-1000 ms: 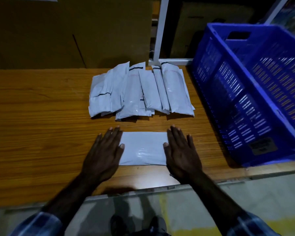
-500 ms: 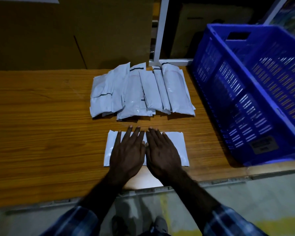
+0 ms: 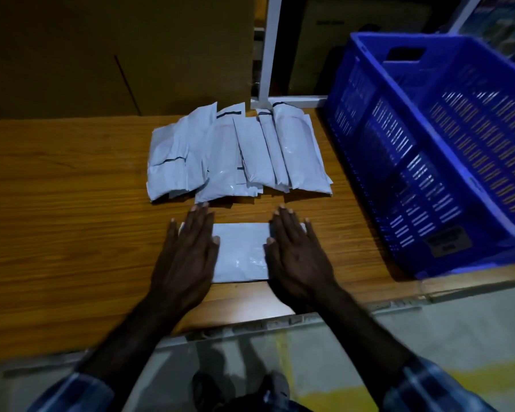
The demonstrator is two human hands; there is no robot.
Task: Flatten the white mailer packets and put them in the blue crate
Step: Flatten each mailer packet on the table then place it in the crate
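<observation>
One white mailer packet (image 3: 240,252) lies flat on the wooden table (image 3: 57,218) near its front edge. My left hand (image 3: 186,257) presses its left end with straight fingers. My right hand (image 3: 296,254) presses its right end the same way, palm down. Only the middle strip of the packet shows between them. A pile of several white mailer packets (image 3: 235,153) lies overlapping just beyond my fingertips. The blue crate (image 3: 428,150) stands on the table at the right, its inside looks empty.
Brown cardboard boxes (image 3: 116,55) stand against the back edge of the table. A white frame post (image 3: 269,49) rises behind the pile. The table's front edge runs just under my wrists, with grey floor and a yellow mark below.
My hands were together on the middle of the packet half a second ago. They have slid apart to its two ends, smoothing it.
</observation>
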